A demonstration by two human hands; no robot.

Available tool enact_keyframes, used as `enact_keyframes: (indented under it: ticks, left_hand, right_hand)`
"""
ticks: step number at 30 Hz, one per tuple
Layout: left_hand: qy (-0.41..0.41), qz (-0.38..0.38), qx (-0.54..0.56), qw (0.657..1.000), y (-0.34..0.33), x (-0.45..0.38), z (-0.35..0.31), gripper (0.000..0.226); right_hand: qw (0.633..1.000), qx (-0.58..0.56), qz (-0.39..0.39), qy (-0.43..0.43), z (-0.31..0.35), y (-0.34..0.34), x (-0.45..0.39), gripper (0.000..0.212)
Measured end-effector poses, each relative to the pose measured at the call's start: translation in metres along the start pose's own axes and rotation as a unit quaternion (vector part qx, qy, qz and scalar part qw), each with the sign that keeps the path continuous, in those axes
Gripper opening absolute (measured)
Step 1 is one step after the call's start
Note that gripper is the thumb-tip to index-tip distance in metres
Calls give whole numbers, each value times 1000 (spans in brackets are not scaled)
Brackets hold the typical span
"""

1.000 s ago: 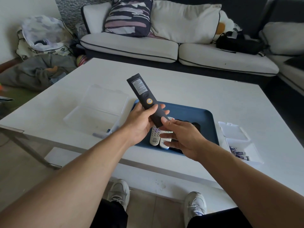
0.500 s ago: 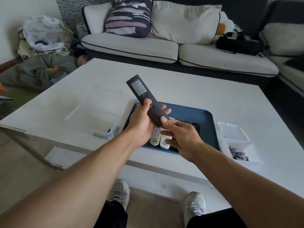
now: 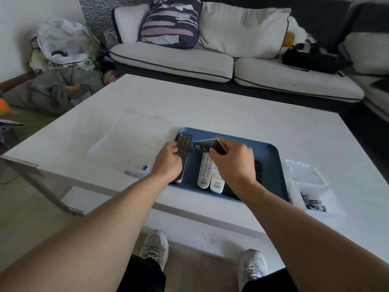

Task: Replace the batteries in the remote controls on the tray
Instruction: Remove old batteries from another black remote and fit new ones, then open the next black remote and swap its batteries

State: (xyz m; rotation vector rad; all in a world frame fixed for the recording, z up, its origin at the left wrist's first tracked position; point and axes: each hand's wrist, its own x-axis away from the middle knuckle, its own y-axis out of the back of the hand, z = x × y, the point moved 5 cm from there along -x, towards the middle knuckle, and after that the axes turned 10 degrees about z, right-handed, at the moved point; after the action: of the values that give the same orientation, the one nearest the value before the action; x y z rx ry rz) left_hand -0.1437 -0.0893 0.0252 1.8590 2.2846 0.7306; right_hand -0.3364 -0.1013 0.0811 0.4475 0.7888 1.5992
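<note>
- A clear plastic open box (image 3: 134, 142) sits left of centre on the white table (image 3: 231, 110), with a battery (image 3: 132, 172) at its near edge.
- The left hand (image 3: 168, 163) has its fingers wrapped around a black button-faced remote control (image 3: 182, 150) lying on the left end of the blue rectangular tray (image 3: 271, 157).
- 2 white remote controls (image 3: 209, 175) lie side by side mid-tray.
- The right hand (image 3: 233, 163) pinches a second black remote (image 3: 208, 145), blurred, just above the tray.
- At lower right, a small clear case (image 3: 311, 186) holds spare batteries (image 3: 312, 204).
</note>
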Motion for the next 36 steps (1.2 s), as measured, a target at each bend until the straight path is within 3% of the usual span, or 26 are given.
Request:
enact_keyframes:
  ticks: [4,7,13,16,19,23,27,31,36]
  left_hand:
    - [12,112,-71,991,-8,-6,25,51]
    - [14,117,-83,990,-8,-10,29,52]
    - [22,108,-76,991,-10,-11,27,49]
    - [18,123,-91,988,-9,-9,25,51]
    - [11,122,-107,987,-7,-8,24,52]
    - [4,113,-119,986,-7,-7,24,49]
    - [-20,104,-215,971,-10,-1,15,48]
    - [-58,157,-301,939,-26,7,7,68]
    - [-50,206,-351,912,-42,4,13,91]
  right_hand:
    - [991,102,34,74,8,-26,-5,8]
    - [965,205,79,144,14,-55,2,11]
    - [889,400,72,212,14,-82,14,16]
    - [873,429,96,209,10,-92,16,7]
    - [890,374,145,215,3,-99,16,9]
    - [934,259,168,179,5,-84,9,22]
    - [977,190,83,46,-22,-50,-24,23]
    - [945,272,173,-52,-63,-47,-49,45]
    - [918,305,246,-61,-74,-60,-67,63]
